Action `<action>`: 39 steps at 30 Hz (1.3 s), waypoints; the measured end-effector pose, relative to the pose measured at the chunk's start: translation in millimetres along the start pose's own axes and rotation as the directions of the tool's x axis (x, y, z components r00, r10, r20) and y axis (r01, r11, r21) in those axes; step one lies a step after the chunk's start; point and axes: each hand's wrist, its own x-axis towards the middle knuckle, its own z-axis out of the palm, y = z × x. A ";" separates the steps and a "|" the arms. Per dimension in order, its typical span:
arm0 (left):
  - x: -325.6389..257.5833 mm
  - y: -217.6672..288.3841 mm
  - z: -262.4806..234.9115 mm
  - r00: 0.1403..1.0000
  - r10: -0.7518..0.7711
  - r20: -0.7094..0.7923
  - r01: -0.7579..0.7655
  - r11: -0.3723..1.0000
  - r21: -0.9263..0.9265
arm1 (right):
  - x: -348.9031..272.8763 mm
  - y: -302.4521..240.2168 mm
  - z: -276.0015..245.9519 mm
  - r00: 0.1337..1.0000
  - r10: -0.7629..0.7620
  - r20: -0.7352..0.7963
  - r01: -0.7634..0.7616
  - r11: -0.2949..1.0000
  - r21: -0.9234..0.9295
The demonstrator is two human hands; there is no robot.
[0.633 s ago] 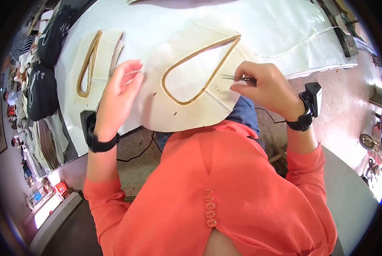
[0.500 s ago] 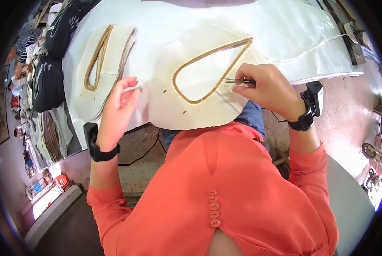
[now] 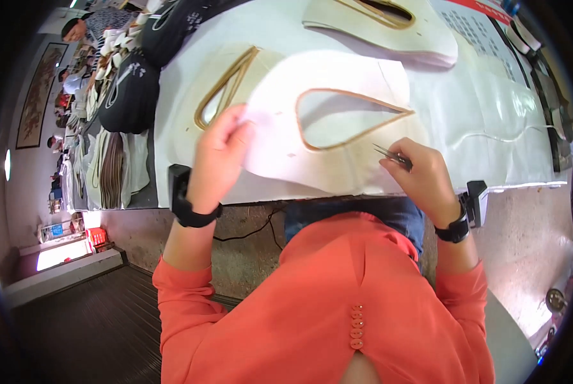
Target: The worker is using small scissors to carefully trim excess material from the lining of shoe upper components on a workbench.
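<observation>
A white fabric piece with a brown-edged teardrop opening is raised in front of me, its left side tilted up from the table. My left hand pinches its left edge between thumb and fingers. In my right hand is a pair of slim metal tweezers, tips pointing left. They are over the lower right part of the fabric, just below the opening; whether they touch it I cannot tell. Behind my left hand lies another cream piece with a brown-edged opening.
A stack of similar cream pieces lies at the far side of the white-covered table. A white cord runs across its right side. Black bags and striped fabric sit at left. A person is at the upper left.
My left hand has moved onto the fabric piece and gripped its edge, and the piece has come up from the table. The tweezers have left the opening's edge. The whole view has shifted.
</observation>
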 end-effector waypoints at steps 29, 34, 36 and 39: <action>87.8 60.9 38.3 0.803 0.584 0.124 -0.486 0.520 0.702 | -18.5 31.9 16.5 0.949 0.121 -0.293 -0.030 0.954 0.298; 136.5 62.7 117.3 0.707 0.662 0.246 -0.635 0.443 0.633 | -18.1 33.9 19.0 0.943 0.041 -0.330 0.055 0.959 0.278; 155.1 61.6 150.8 0.721 0.639 0.268 -0.638 0.462 0.616 | -18.9 33.7 16.3 0.946 0.048 -0.320 0.039 0.964 0.262; 172.7 65.9 186.3 0.741 0.647 0.182 -0.600 0.516 0.611 | -19.0 33.6 14.8 0.957 0.045 -0.287 0.025 0.972 0.235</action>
